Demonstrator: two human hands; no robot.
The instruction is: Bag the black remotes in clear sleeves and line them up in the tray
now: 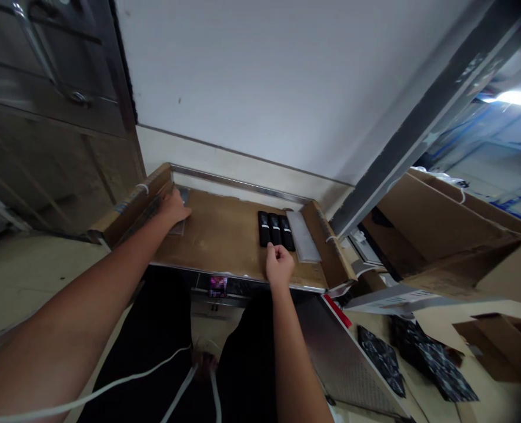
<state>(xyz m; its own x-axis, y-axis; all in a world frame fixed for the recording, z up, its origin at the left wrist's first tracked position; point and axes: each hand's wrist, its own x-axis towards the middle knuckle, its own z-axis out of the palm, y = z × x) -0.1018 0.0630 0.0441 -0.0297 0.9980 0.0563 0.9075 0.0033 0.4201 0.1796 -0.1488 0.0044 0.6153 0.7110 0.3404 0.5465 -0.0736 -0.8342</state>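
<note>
My left hand (175, 208) is at the left end of a cardboard-lined tray, over some flat clear plastic (179, 228) by the side wall. Its thumb stands apart from the fingers, which partly hide what lies beneath. My right hand (280, 267) is closed, with fingertips pressed together, at the near edge of the lining. Whatever it pinches, if anything, is too small to make out. Just beyond it, three black oblong items (276, 229) with white labels lie side by side. A stack of translucent sleeves (303, 236) is to their right.
The tray's cardboard lining (220, 229) has raised sides. A white panel (251, 88) rises behind it. To the right stands an open cardboard box (446, 229); dark patterned bags (432, 358) and another carton (503, 343) lie lower down. White cords (128, 379) cross my lap.
</note>
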